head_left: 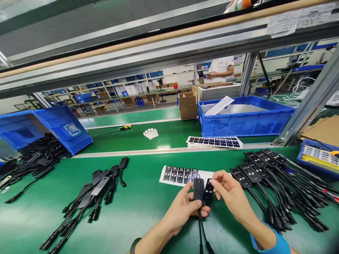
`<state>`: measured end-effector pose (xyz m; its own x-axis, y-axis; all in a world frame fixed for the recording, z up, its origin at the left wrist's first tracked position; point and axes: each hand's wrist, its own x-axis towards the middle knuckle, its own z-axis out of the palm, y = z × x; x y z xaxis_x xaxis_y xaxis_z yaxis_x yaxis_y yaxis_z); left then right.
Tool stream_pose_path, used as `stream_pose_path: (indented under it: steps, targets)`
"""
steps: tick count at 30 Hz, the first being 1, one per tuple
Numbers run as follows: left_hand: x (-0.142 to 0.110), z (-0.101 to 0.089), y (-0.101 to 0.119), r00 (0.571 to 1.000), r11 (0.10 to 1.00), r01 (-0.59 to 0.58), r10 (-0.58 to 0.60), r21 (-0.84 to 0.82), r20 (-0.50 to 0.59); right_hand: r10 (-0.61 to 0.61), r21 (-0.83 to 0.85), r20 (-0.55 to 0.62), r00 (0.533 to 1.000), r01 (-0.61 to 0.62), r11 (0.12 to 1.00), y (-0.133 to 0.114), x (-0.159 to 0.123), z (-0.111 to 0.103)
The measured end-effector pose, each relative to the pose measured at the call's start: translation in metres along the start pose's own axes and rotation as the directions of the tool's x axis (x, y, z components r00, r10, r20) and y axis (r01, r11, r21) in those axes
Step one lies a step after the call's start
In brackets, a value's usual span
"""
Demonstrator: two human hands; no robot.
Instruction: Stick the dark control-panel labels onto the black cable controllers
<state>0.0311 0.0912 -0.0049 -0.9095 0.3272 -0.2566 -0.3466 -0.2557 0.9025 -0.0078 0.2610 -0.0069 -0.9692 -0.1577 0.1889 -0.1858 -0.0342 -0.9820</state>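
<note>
in the head view, the left hand (pixel 180 208) grips a black controller (pixel 198 194) above the bench (pixel 148 208), thumb at its lower face, its display facing up and its cables (pixel 200 229) hanging toward the wearer. the right hand (pixel 231 192) pinches a black label (pixel 209 189) by its upper part, just beside the controller's right edge; whether the two touch, i cannot tell. behind the hands lies a white sheet (pixel 205 174) bearing a row of more labels. to the left, a loose pile of plain controllers (pixel 100 186) rests on the bench; to the right, labelled controllers (pixel 250 173) lie in rows, cables toward the wearer. farther back are a glove (pixel 150 133), a screwdriver (pixel 120 128) and a blue bin (pixel 243 123).
</note>
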Motion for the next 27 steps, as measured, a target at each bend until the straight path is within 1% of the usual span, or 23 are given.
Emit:
stream_pose_path:
  steps: [4, 8, 13, 21, 27]
  targets:
    - [-0.0042, 0.0033, 0.0023, 0.996, 0.998, 0.041, -0.038, -0.041, 0.079, 0.058, -0.012, 0.039, 0.998, -0.058, 0.998, -0.001, -0.0015, 0.002]
    - [-0.0062, 0.0051, 0.0027, 0.992, 0.999, 0.04, -0.036, -0.036, 0.119, 0.088, -0.045, 0.05, 0.995, -0.085, 0.995, -0.0031, -0.0024, 0.0031]
    - [-0.0084, 0.0062, 0.0024, 0.992, 0.999, 0.035, -0.03, -0.032, 0.124, 0.082, -0.064, 0.047, 0.996, -0.079, 0.995, -0.0048, -0.0047, 0.004]
    - [-0.0075, 0.0077, 0.0017, 0.992, 0.997, 0.049, -0.043, -0.053, 0.123, 0.098, -0.034, 0.046, 0.994, -0.097, 0.995, -0.0043, -0.0059, 0.005]
    - [-0.0082, 0.0089, 0.0012, 0.99, 0.999, 0.032, -0.028, -0.026, 0.138, 0.116, -0.029, 0.036, 0.993, -0.115, 0.993, -0.0046, -0.0061, 0.0064]
